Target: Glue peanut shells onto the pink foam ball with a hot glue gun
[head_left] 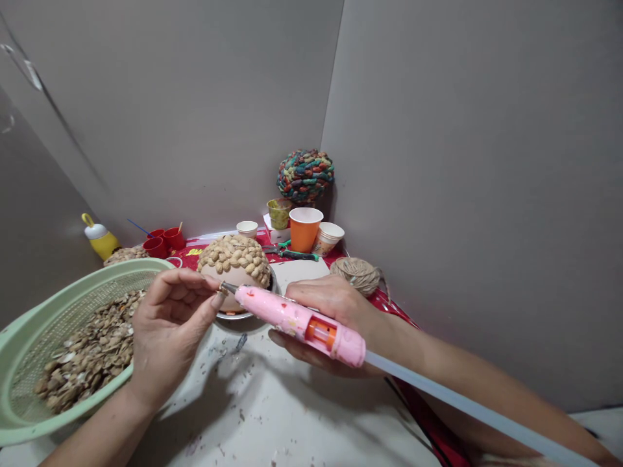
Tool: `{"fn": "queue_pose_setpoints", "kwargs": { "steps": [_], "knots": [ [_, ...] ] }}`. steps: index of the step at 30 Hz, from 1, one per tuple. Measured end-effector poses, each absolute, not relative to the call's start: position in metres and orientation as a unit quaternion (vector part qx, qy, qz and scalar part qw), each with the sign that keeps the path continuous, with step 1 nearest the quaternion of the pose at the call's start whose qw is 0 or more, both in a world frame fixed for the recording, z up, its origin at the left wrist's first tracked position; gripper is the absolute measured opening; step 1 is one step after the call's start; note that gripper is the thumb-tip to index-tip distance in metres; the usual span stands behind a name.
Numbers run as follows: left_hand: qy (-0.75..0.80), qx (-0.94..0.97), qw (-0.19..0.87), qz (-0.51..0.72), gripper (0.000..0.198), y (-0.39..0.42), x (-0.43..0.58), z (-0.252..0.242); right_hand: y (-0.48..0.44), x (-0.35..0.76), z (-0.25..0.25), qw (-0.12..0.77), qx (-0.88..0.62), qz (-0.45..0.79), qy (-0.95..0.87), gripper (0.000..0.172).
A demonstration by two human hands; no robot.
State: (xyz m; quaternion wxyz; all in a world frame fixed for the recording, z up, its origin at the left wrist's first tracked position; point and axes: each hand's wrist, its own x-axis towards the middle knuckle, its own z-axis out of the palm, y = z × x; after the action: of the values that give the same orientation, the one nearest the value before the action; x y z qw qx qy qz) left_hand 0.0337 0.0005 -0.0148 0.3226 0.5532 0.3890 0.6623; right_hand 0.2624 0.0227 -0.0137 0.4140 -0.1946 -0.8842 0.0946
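My right hand [335,305] is wrapped round a pink hot glue gun [282,312]. A long translucent glue stick [462,402] runs out of its back end. The metal nozzle points left, at the fingertips of my left hand [178,324]. Thumb and forefinger there pinch a small shell piece [222,290], touching or very near the nozzle tip. Behind the nozzle sits a rounded form [233,256], its top and right side covered with peanut shells and its front smooth and pinkish-beige. It rests in a shallow metal dish, partly hidden by my left hand.
A green colander [29,421] of loose shells stands at the left. Behind are red cups [174,239], an orange cup [304,230], paper cups [328,239], green-handled pliers [299,255] and a multicoloured ball [305,175]. Twine [357,275] lies at the right. Grey walls [462,162] enclose the table.
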Motion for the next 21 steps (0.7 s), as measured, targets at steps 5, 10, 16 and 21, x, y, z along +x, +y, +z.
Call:
{"fn": "queue_pose_setpoints", "kwargs": {
  "steps": [5,10,16,21],
  "knots": [
    [0.388,0.551,0.336,0.658,0.026,-0.0005,0.033,-0.0142,0.0233,0.2628,-0.0116,0.416,-0.196,0.098,-0.883,0.025],
    [0.385,0.552,0.349,0.653,0.027,0.0001,0.031,-0.0151,0.0249,0.2621,-0.0124,0.428,-0.191,0.088,-0.879,0.024],
    [0.369,0.544,0.385,0.648,0.026,0.0008,0.0293,-0.0151,0.0241,0.2623,-0.0136,0.432,-0.19,0.092,-0.877,0.026],
    [0.352,0.534,0.411,0.65,0.025,0.0046,0.0294,-0.0134,0.0222,0.2629,-0.011,0.422,-0.196,0.096,-0.88,0.026]
  ]
}}
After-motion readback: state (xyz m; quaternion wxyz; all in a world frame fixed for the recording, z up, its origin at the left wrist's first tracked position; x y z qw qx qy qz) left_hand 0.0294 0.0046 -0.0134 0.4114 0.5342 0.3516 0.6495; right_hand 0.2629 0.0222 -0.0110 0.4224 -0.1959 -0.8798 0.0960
